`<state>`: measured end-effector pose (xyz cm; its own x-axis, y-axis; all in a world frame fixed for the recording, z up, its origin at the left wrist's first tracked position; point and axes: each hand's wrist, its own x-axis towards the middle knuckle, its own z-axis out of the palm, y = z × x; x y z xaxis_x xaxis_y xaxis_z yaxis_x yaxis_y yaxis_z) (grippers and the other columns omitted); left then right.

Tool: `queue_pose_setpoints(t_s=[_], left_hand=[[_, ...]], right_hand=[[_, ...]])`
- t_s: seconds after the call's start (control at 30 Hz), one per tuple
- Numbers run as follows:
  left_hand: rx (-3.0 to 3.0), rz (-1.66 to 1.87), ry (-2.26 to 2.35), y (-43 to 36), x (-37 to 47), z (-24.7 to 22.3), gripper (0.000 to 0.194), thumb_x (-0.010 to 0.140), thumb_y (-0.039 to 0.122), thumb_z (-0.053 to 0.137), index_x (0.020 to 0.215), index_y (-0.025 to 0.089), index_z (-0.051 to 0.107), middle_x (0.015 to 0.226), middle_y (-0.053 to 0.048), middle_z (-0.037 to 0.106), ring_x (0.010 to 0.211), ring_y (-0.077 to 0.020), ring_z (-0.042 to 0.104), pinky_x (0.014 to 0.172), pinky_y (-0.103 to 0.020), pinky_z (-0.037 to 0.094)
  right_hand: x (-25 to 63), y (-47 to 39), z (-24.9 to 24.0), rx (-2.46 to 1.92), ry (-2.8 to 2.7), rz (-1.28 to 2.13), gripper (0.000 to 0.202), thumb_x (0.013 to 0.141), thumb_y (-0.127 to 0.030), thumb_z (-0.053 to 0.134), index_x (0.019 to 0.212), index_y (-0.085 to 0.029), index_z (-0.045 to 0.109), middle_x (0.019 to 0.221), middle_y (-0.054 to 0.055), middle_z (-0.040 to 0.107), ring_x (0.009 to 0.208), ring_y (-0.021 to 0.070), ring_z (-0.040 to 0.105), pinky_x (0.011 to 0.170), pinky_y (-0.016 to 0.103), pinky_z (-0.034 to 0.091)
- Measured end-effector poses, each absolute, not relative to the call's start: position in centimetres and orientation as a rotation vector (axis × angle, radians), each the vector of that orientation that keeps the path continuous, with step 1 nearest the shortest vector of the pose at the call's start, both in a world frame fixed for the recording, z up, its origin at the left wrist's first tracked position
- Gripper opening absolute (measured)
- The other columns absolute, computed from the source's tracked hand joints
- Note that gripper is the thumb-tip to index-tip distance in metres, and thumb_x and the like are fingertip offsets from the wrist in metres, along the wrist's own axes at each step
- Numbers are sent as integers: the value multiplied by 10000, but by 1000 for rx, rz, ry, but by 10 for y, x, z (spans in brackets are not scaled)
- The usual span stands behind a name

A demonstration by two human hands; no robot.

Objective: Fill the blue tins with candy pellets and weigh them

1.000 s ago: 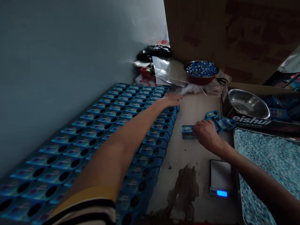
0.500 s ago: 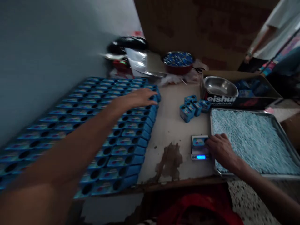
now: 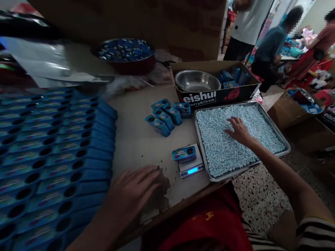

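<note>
My left hand (image 3: pixel 134 190), a little blurred, is low over the table between the box rows and the scale, fingers stretched out and holding nothing. My right hand (image 3: pixel 238 131) reaches over a metal tray (image 3: pixel 284 148) of small pale blue pellets (image 3: pixel 230 153), its fingers apart at the pellet surface. A small blue box (image 3: pixel 184 154) with a round hole in its top rests on a digital scale (image 3: pixel 187 168) with a lit blue display. Many similar boxes (image 3: pixel 78 153) stand in tight rows at the left.
Several loose blue boxes (image 3: pixel 167 116) stand mid-table. Behind the tray is an open carton (image 3: pixel 214 99) with a steel bowl (image 3: pixel 197 81) and blue boxes. A red basin (image 3: pixel 133 64) of blue-wrapped pieces sits at the back. People are at the upper right.
The view has turned right. My left hand has drawn back from the far box rows towards the table's front. My right hand has moved from the scale to over the pellets.
</note>
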<state>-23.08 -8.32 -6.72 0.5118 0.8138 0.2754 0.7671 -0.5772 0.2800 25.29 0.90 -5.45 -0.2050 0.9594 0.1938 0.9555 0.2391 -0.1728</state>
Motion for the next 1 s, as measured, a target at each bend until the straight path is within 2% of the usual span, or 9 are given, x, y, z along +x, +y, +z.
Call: queue_pose_setpoints(t_s=[0.1,0.2,0.33,0.43,0.53,0.67,0.8,0.9,1.0], left_hand=[[2656,578,1482,-70,-212,-49,371,1062,293,480,1171,336,832,1288,-106,837,1210,-392,791,1121,-663,556],[2632,554,1579,-67,-208,-35,335,1092,297,483,1208,298,797,1332,-127,815,1280,-392,760,1180,-665,510],[2522,477,1684,-78,-220,-35,297,1096,343,516,1222,297,782,1354,-114,802,1307,-387,740,1207,-639,493],[2463,408,1684,-86,-230,-44,297,1093,339,526,1228,276,782,1348,-120,803,1279,-381,747,1184,-622,509],[2446,381,1603,-87,-229,-49,304,1071,327,553,1259,259,782,1349,-134,802,1268,-377,747,1167,-615,520],[2480,408,1536,-79,-215,-43,350,1062,297,543,1333,244,758,1398,-144,782,1332,-376,720,1214,-621,480],[2456,485,1530,-73,-205,-33,375,1057,316,572,1398,267,722,1423,-122,774,1352,-374,709,1237,-615,470],[2360,555,1534,-73,-203,-36,424,1033,337,636,1449,270,689,1409,-111,783,1321,-360,727,1196,-561,531],[2256,629,1547,-76,-202,-46,514,1008,340,695,1511,255,636,1419,-110,780,1308,-332,740,1155,-494,579]], right_hand=[[253,49,-57,-1801,-2312,47,577,1097,-452,579,1586,-149,540,1640,256,530,1465,407,490,1196,581,430],[239,76,-60,-1830,-2404,1,530,1107,-424,526,1562,-157,574,1638,253,536,1462,433,466,1159,589,424],[227,77,-64,-1905,-2476,-96,415,1109,-401,468,1314,-121,695,1336,265,685,1270,439,560,1015,527,450],[231,50,-60,-1913,-2552,-44,364,1109,-407,461,1154,-149,714,1137,219,719,1097,376,630,891,433,453],[236,16,-52,-1871,-2455,35,317,1090,-428,497,1031,-195,704,1030,156,713,927,301,642,808,387,429],[237,-7,-41,-1798,-1747,412,279,1029,-477,564,882,-249,630,745,31,582,668,202,524,658,338,376],[234,-10,-31,-1519,-1080,1047,278,919,-505,648,795,-278,546,616,-69,376,500,130,272,518,294,262],[222,-12,-28,-1310,-925,1333,271,834,-446,725,777,-266,531,632,-77,429,499,101,219,494,259,250],[200,-14,-30,-1249,-877,1472,277,765,-393,783,806,-257,545,721,-37,570,533,97,316,463,219,214]])
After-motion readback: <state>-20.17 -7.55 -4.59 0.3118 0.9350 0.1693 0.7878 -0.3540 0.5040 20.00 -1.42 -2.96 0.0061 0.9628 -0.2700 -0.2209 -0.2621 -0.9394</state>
